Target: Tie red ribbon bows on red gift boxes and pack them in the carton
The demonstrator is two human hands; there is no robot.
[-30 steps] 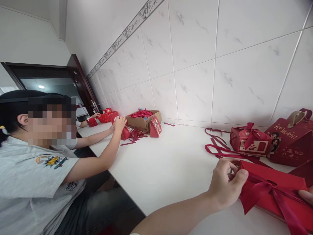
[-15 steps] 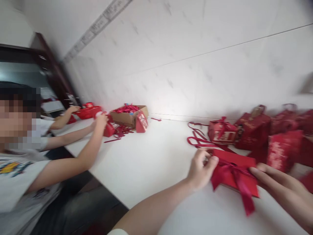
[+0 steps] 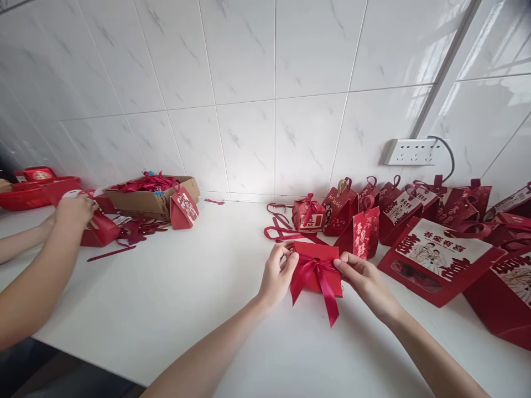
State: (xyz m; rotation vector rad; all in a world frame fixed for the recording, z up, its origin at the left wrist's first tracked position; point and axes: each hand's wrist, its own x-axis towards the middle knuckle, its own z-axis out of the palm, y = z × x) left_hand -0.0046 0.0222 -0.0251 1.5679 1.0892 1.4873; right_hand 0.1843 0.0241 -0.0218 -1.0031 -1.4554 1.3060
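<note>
A small red gift box (image 3: 312, 249) stands on the white table in front of me, with a dark-red satin ribbon (image 3: 327, 298) tied in a bow across its front. One ribbon tail hangs down past the box's lower edge. My left hand (image 3: 277, 276) is closed on the left side of the box, thumb in front by the bow. On the other side, my right hand (image 3: 362, 278) pinches the box's right edge where the ribbon crosses it. Just behind, loose ribbons (image 3: 282, 233) lie next to a finished-looking small box (image 3: 308, 214) with a bow on top.
Several red gift boxes (image 3: 442, 251) with loop handles crowd the right side. A socket panel (image 3: 415, 152) is on the tiled wall. To the left stand a cardboard carton (image 3: 139, 208) of ribbons and a red box (image 3: 182, 209). A co-worker's hand (image 3: 74, 213) handles another red box.
My view has swung right, so the co-worker's body has left the frame and more boxes show. Both my hands keep hold of the gift box.
</note>
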